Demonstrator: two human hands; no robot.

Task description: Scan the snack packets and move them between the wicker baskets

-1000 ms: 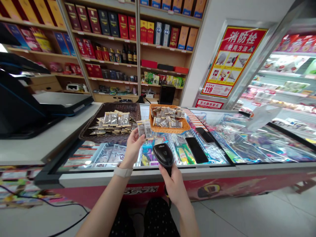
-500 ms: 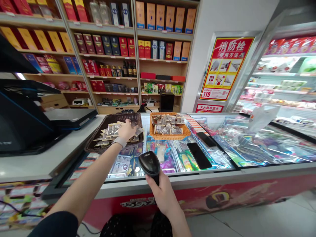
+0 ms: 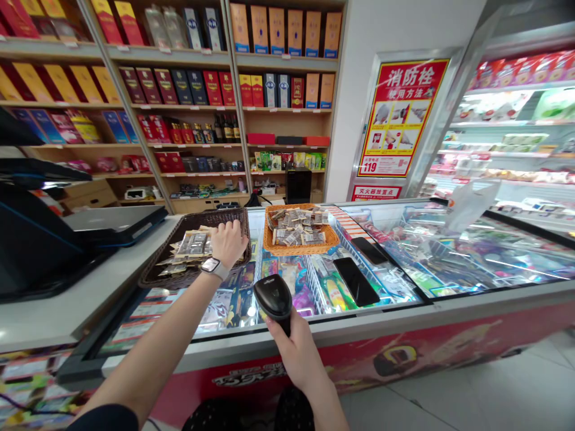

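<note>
My left hand [image 3: 228, 242], with a watch [image 3: 211, 265] on the wrist, is over the right part of a dark brown woven basket [image 3: 155, 254]. Its fingers are bent downward and close together, and whatever is under them is hidden. Small flat packets [image 3: 191, 244] lie heaped in the basket just left of the hand. In front of the freezer's near edge, my right hand [image 3: 296, 350] is wrapped round the handle of a black barcode scanner [image 3: 273, 296]. The scanner's head tilts up and away from me.
An orange woven basket [image 3: 265, 236] with more packets stands right of the dark one on the glass-topped chest freezer [image 3: 341, 326]. Two black phones [image 3: 356, 281] lie on the glass. A counter [image 3: 58, 314] with a scale [image 3: 114, 221] is at left. Shelves of boxes stand behind.
My left hand has turned, its fingers now bent down and the watch face showing; a packet seen beside it earlier no longer shows. The view has shifted slightly; my right hand still holds the scanner.
</note>
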